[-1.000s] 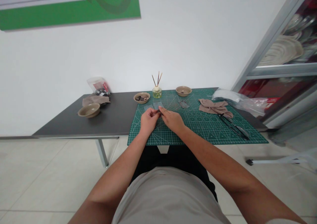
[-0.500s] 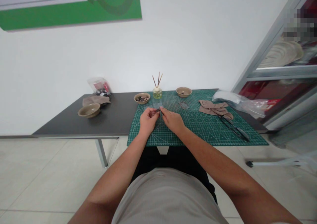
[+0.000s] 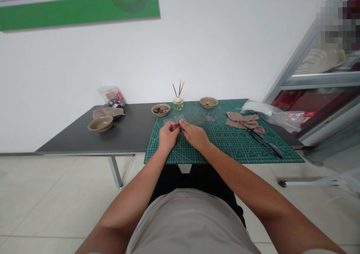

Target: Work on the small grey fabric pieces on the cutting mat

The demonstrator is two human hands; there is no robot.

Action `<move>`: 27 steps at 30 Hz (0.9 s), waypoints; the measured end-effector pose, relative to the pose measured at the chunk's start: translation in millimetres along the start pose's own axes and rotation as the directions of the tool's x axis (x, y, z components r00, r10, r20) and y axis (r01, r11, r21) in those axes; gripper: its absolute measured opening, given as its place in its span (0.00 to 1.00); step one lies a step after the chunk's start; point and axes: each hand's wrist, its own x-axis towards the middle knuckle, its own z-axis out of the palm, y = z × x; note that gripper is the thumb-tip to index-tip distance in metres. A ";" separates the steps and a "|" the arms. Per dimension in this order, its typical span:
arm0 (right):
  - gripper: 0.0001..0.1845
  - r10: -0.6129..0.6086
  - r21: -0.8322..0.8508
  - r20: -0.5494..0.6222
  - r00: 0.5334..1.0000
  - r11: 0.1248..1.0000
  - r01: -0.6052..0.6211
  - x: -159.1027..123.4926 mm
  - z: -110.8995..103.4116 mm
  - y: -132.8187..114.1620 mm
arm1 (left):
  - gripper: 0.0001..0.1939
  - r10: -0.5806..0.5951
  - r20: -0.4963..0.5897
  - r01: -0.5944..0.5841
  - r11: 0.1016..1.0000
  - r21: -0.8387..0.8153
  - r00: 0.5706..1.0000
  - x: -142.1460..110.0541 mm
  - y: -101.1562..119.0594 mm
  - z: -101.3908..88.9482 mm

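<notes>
Over the green cutting mat (image 3: 225, 145), my left hand (image 3: 168, 135) and my right hand (image 3: 195, 135) meet at the fingertips. Both are closed, pinching a small dark piece that the fingers mostly cover; its kind is too small to tell. Just beyond the fingertips lies a small clear plastic sheet or bag (image 3: 178, 117). A second clear piece with something greyish (image 3: 209, 117) rests on the mat, right of my hands. Behind them stand a brown bowl of small dark and pinkish stone-like pieces (image 3: 161, 110) and another brown bowl (image 3: 208, 103) with a little dark bit inside.
A reed diffuser (image 3: 178, 103) stands near the wall. To the right lie a crumpled brown cloth (image 3: 243, 121), a long black-edged tool (image 3: 267, 144) and a clear plastic bag (image 3: 275, 115). On the left are a brown bowl (image 3: 100, 124), a cloth (image 3: 116, 111) and a clear bag (image 3: 111, 96).
My right fingers have flattened and moved slightly over the left fingertips, covering more of the dark piece. The view has shifted a little; other things stay in place.
</notes>
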 end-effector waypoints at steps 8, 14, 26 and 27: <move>0.25 -0.009 0.000 0.010 1.000 1.000 0.009 0.4 -2.1 -2.2 | 0.03 0.009 0.017 -0.009 0.999 -0.031 1.000 0.3 -2.0 0.3; 0.25 0.055 0.001 0.036 0.998 0.999 -0.055 0.4 -3.8 -3.5 | 0.03 -0.003 0.020 0.005 0.997 -0.076 1.000 -0.7 0.1 0.7; 0.23 0.196 0.064 0.052 0.979 0.978 -0.199 3.4 -5.5 -0.2 | 0.08 -0.023 -0.008 0.021 0.983 -0.184 1.000 0.6 -5.6 3.5; 0.23 0.201 0.072 0.036 0.979 0.976 -0.204 3.5 -5.2 0.7 | 0.08 -0.025 -0.010 0.022 0.980 -0.200 1.000 0.9 -5.8 3.9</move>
